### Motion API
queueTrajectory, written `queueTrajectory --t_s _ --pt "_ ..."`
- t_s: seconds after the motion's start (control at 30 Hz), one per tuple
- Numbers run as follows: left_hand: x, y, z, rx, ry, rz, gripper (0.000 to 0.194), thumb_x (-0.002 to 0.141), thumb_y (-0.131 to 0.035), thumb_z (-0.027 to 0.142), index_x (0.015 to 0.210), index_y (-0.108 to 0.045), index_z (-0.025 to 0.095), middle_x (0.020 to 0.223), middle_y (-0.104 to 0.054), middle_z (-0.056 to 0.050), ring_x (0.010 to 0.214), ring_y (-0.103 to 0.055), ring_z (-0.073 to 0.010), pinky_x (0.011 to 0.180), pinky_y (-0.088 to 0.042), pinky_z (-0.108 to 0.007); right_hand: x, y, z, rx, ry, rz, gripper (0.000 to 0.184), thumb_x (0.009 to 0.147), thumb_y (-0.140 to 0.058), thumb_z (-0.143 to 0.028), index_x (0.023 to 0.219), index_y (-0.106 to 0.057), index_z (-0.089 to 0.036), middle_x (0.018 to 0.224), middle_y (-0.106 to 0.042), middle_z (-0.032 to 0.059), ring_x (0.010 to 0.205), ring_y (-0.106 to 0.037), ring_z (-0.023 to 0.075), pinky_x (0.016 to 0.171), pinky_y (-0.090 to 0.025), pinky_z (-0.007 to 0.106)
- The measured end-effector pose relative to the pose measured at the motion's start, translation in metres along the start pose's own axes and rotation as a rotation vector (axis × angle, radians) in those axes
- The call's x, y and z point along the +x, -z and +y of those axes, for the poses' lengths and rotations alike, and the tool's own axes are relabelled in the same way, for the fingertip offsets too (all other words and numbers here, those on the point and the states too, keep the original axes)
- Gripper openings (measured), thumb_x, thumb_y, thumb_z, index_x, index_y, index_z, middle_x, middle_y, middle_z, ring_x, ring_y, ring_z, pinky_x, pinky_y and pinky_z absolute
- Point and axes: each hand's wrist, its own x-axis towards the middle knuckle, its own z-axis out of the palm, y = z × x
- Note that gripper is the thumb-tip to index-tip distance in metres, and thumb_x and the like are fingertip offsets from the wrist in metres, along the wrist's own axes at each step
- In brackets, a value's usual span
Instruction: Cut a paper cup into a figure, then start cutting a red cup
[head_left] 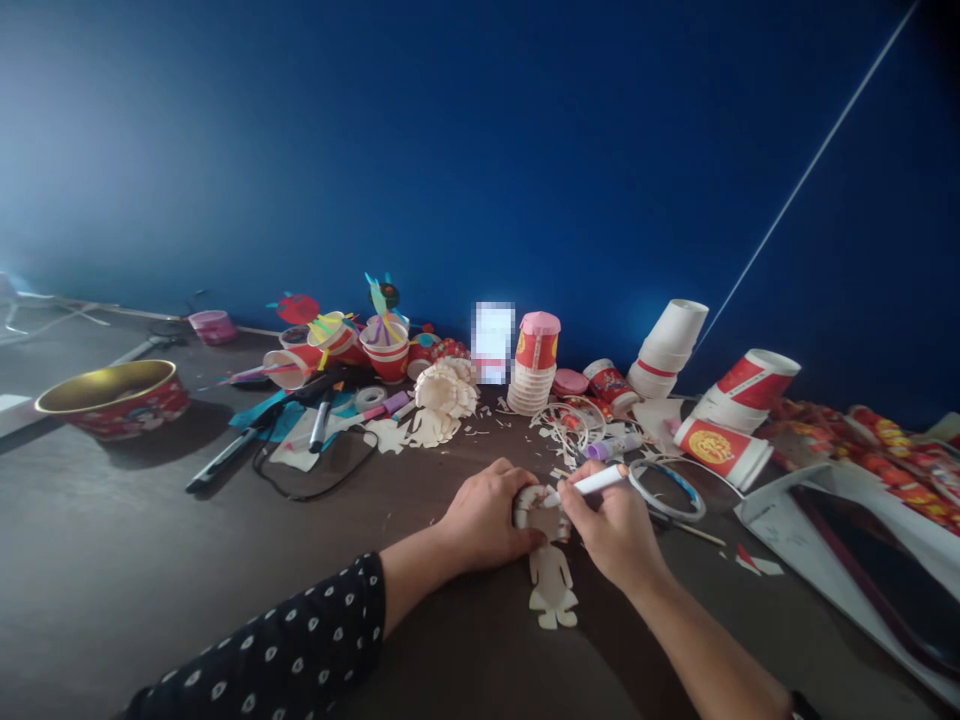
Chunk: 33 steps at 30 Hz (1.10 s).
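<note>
Fingers grip a white marker over paper.

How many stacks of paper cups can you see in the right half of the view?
3: an upright stack just right of the middle, a leaning stack farther right, and a tilted stack beyond that, above a fallen cup. More may be hidden in the clutter.

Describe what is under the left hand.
Fingertips of the left hand meet the paper cutout over the dark tabletop; whatever the palm covers cannot be seen.
</note>
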Motion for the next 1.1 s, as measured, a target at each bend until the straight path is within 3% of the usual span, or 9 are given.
queueTrajectory --t_s 0.83,1.1 --pt "0.0 0.0 0.0 0.004 -0.017 0.015 0.046 0.056 -0.067 0.03 0.1 -0.057 0.022 0.093 -0.055 -0.003 0.086 -0.055 -0.0192 0.077 -0.044 -0.029 0.002 -0.003 -0.008 -0.279 0.083 -0.07 0.019 0.08 -0.047 -0.033 0.068 -0.054 -0.019 0.051 -0.062 0.0033 0.048 -0.061 0.0199 0.047 -0.04 0.026" --pt "0.0 0.0 0.001 0.01 -0.021 0.017 0.045 0.056 -0.066 0.028 0.1 -0.058 0.022 0.092 -0.055 -0.003 0.086 -0.056 -0.0188 0.076 -0.044 -0.028 0.003 -0.006 -0.009 -0.383 0.035 -0.035 0.023 0.079 -0.049 -0.037 0.067 -0.057 -0.019 0.05 -0.062 0.0056 0.048 -0.062 0.0223 0.046 -0.04 0.027"
